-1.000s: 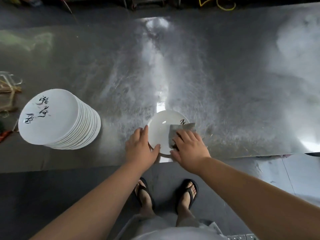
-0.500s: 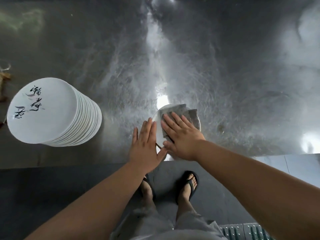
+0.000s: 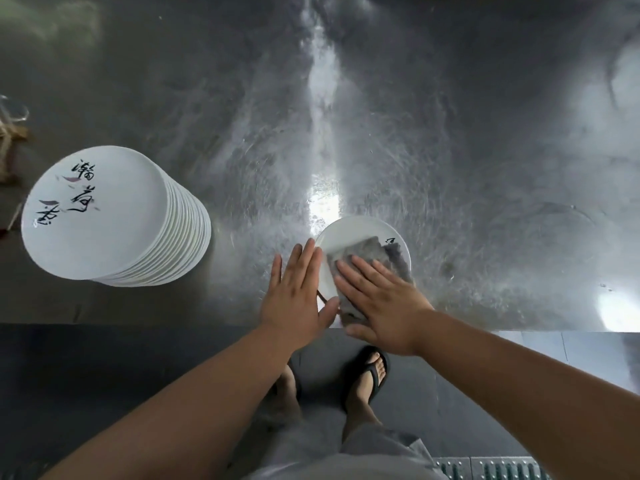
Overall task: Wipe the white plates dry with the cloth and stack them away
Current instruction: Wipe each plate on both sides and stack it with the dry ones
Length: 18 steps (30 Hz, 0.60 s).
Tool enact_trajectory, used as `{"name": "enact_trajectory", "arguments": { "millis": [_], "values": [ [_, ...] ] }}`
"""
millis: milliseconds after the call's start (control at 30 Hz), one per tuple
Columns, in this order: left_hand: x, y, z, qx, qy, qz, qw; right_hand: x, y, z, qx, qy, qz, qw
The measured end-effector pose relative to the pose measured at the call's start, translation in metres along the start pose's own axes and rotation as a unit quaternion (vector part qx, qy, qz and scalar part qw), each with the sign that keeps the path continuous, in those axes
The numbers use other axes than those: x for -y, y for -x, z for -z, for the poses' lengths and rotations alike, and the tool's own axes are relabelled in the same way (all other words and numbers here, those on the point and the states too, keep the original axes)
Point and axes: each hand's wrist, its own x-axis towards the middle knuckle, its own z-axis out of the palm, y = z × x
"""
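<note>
One round white plate [image 3: 349, 237] at the near edge of the steel bench [image 3: 450, 150]. Right hand [image 3: 384, 306], fingers straight, presses a grey cloth [image 3: 367, 251] onto it; left hand [image 3: 298, 299], fingers straight, touches its rim. Stack of white inscribed plates [image 3: 97, 216]: well left.

A wide steel table [image 3: 450, 133] is seen from above, its top covered with fine swirling scratches. A bright streak of light [image 3: 323, 202] is reflected down its middle, and a paler glare [image 3: 620, 306] near its right edge. Below its front edge a dark floor [image 3: 86, 375] is shown, with lighter tiles [image 3: 595, 351] at the right and a metal grate [image 3: 491, 467] at the bottom.
</note>
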Motion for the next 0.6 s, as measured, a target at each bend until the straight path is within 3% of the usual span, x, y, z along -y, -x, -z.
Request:
{"name": "enact_trajectory", "arguments": {
  "millis": [67,233,333,433,600],
  "values": [
    [0.000,0.000,0.000,0.002,0.000,0.000,1.000,-0.014,0.012,0.002,0.012,0.011,-0.016,1.000],
    [0.000,-0.001,-0.001,-0.002,0.002,0.000,1.000,-0.009,0.009,0.010,0.007,-0.013,-0.176,0.984],
    [0.000,-0.001,-0.001,-0.009,0.007,0.001,1.000,0.022,0.023,-0.007,0.010,-0.029,-0.115,0.993],
    [-0.001,-0.002,-0.001,-0.005,-0.001,-0.001,1.000,0.013,0.045,-0.020,-0.040,-0.012,-0.050,0.998],
    [0.001,-0.002,-0.001,0.007,-0.008,0.002,1.000,-0.027,0.028,0.003,-0.027,0.005,-0.132,0.991]
  ]
}}
